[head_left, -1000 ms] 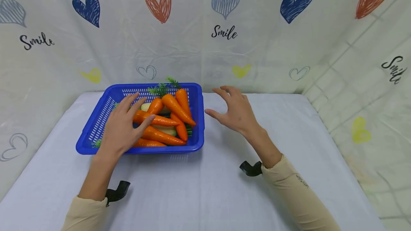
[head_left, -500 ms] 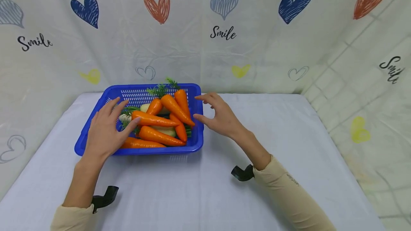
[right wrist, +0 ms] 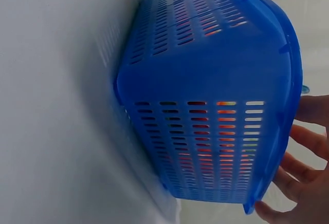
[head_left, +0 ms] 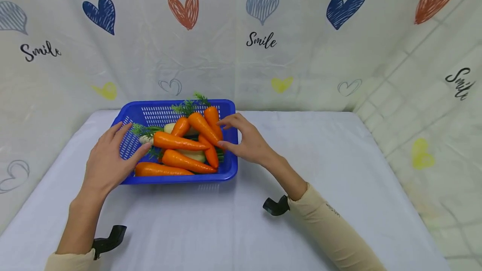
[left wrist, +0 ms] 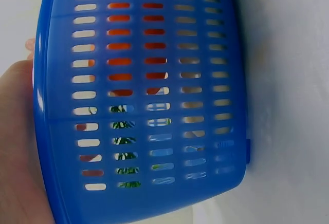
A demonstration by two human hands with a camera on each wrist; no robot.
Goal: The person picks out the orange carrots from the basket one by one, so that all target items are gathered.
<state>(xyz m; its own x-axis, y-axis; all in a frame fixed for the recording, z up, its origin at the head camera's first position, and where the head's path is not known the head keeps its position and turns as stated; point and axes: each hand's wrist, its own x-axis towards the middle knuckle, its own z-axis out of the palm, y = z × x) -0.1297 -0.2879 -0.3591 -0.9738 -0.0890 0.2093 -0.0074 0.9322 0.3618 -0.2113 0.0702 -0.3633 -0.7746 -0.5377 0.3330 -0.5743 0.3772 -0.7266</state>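
A blue slotted basket [head_left: 177, 180] holds several orange carrots [head_left: 178, 141] with green leafy tops, lying over pale vegetables [head_left: 193, 154] that are partly covered. My left hand [head_left: 109, 160] is over the basket's left side, fingers and thumb spread apart, with nothing in its grasp. Across the right rim reaches my right hand [head_left: 248, 139]; its fingertips and thumb overlap the carrots at that end, and a gap shows between thumb and fingers. From the right wrist, the fingers [right wrist: 298, 170] appear just past the basket's rim. In the left wrist view, the basket wall [left wrist: 139, 95] hides most of that hand.
A white cloth [head_left: 301, 229] covers the table under the basket. Behind stands a pale curtain [head_left: 226, 53] printed with hearts and "Smile". A black curved piece [head_left: 110, 239] sits at the left wrist, and another [head_left: 276, 206] at the right.
My left hand has moved left and toward me, from over the carrots to the basket's left side. The right hand has come left, from beside the basket to over its right rim.
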